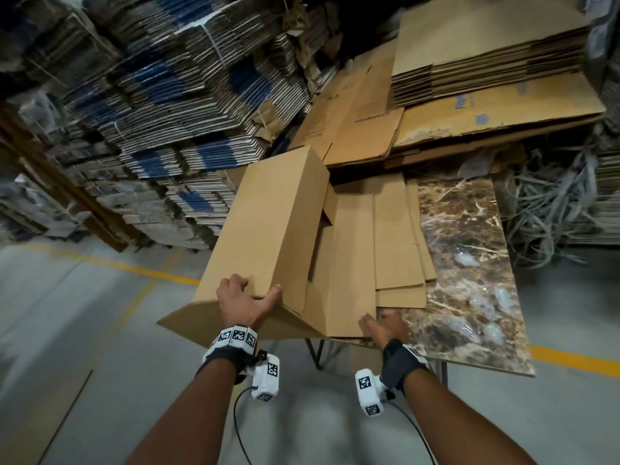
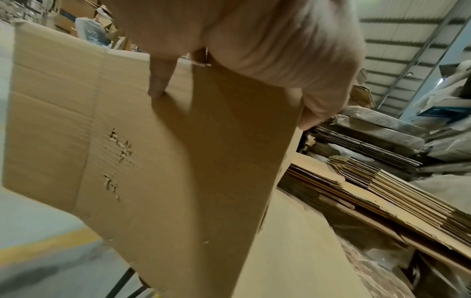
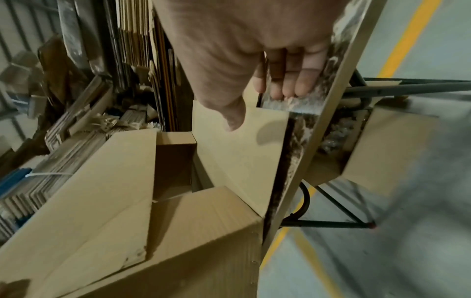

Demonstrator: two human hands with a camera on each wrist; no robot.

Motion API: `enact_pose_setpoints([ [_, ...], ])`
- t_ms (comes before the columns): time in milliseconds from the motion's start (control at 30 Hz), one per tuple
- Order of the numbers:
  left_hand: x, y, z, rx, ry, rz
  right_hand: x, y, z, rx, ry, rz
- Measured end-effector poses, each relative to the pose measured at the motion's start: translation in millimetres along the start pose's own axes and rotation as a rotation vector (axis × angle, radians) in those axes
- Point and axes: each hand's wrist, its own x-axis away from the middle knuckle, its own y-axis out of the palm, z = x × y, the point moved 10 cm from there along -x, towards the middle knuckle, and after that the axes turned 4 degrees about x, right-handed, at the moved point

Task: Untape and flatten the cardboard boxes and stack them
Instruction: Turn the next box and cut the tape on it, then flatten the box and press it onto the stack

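Observation:
A plain brown cardboard box (image 1: 278,223), open at both ends, lies tilted on the left part of the marble-patterned table (image 1: 469,263), with its near flaps spread. My left hand (image 1: 258,286) grips the box's raised near edge, thumb on one face and fingers on the other; the left wrist view shows the panel (image 2: 178,161) hanging below that grip. My right hand (image 1: 372,322) rests at the near corner of the bottom flap (image 3: 242,151), fingers (image 3: 293,84) fairly straight against the tabletop, thumb over the flap. Flattened sheets (image 1: 396,236) lie beside the box.
Tall stacks of bundled flat cardboard (image 1: 167,95) stand to the left. Large flat sheets (image 1: 486,62) are piled behind the table, and a tangle of strapping (image 1: 553,213) lies at the right. Yellow lines (image 1: 151,273) mark the concrete floor. Folding table legs (image 1: 318,354) show below.

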Motion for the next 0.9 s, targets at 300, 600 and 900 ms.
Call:
enact_pose_setpoints([
  [300,-23,-21,-14,0.157,0.008,0.004,9,63,-16,-0.352,-0.028,-0.243],
  [600,-7,-117,-93,0.547,-0.396,0.298,96,37,-165,-0.484,-0.446,-0.306],
  [900,39,-114,-98,0.999,-0.739,0.352,160,11,-270,-0.885,-0.497,-0.612],
])
